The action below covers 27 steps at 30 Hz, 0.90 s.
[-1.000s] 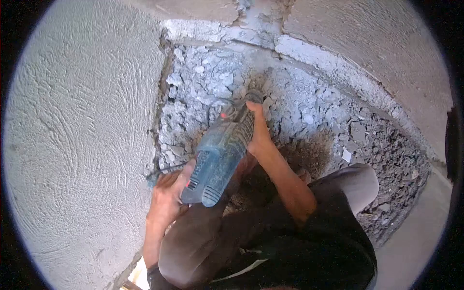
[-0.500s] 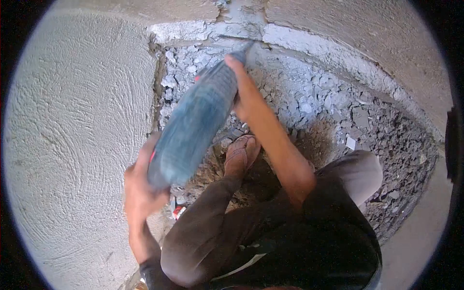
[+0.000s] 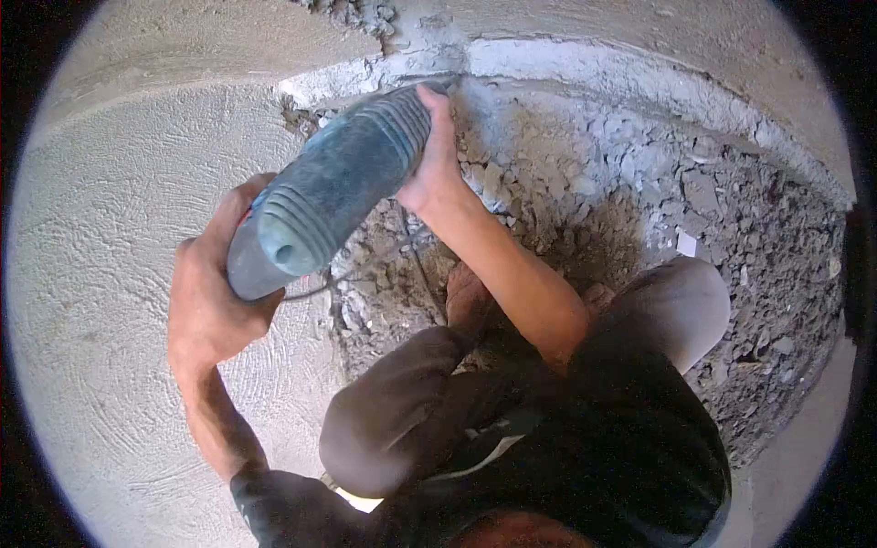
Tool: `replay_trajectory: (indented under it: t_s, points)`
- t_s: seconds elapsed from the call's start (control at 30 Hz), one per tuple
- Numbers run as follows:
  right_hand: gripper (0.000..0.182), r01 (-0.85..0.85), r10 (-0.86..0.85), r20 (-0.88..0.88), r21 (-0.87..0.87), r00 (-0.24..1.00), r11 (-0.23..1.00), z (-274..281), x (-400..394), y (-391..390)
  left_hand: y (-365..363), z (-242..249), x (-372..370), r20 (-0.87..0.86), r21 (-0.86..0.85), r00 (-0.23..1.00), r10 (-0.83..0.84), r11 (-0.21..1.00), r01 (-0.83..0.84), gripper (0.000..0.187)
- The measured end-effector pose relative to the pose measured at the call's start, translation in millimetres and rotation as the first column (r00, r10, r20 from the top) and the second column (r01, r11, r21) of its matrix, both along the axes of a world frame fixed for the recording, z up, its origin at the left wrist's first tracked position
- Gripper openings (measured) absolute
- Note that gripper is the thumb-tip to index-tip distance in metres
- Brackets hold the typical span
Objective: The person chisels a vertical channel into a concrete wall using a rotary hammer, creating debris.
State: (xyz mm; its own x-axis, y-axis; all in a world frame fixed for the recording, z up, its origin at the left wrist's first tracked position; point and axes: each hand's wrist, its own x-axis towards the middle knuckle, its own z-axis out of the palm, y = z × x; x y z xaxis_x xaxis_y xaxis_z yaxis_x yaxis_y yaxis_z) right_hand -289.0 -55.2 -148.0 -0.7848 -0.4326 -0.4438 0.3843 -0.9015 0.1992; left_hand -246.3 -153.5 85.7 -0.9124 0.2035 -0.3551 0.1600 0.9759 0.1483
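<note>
A dusty blue-grey demolition hammer point(image 3: 343, 169) is held in both hands, tilted, with its front end pointing up and right toward the base of the wall. My left hand point(image 3: 219, 283) wraps around the rear handle at the lower left. Near the front, my right hand point(image 3: 434, 151) grips the ribbed nose, thumb on top. The bit is mostly hidden behind my thumb and dust, close to a whitish ledge point(image 3: 557, 66) along the wall. Under the tool a dark cord point(image 3: 311, 292) loops out from the handle.
Broken concrete rubble point(image 3: 731, 256) covers the ground ahead and to the right. A white chip point(image 3: 686, 244) lies on it. To the left is a rough plastered slab point(image 3: 110, 301). My bent knees point(image 3: 379, 438) are just below the tool, and a curved wall point(image 3: 731, 55) rises beyond.
The rear of the hammer and my left hand have swung left and up, so the tool lies flatter across the view. Its front end moved slightly left. The camera view shifted a little.
</note>
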Motion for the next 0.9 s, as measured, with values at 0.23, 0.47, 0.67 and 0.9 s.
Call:
replay_trajectory:
  t_s: [0.23,0.47,0.67,0.9]
  points:
    - [0.073,0.061,-0.069,-0.068,-0.114,0.995,0.992,-7,1,16,39,2,-8,-0.015,-0.046,0.996,-0.092,0.995,0.091,0.071]
    - [0.060,-0.020,0.016,-0.037,-0.098,0.999,0.995,-7,4,63,80,1,0,0.016,-0.103,0.991,-0.131,0.986,0.132,0.071]
    - [0.063,-0.115,0.122,-0.162,0.052,0.979,0.992,-34,27,60,71,-6,43,0.195,-0.194,0.970,-0.143,0.964,0.181,0.092]
    - [0.061,-0.334,0.340,-0.045,0.104,0.940,0.937,-36,108,62,72,-24,143,0.191,-0.145,0.973,-0.130,0.977,0.159,0.094]
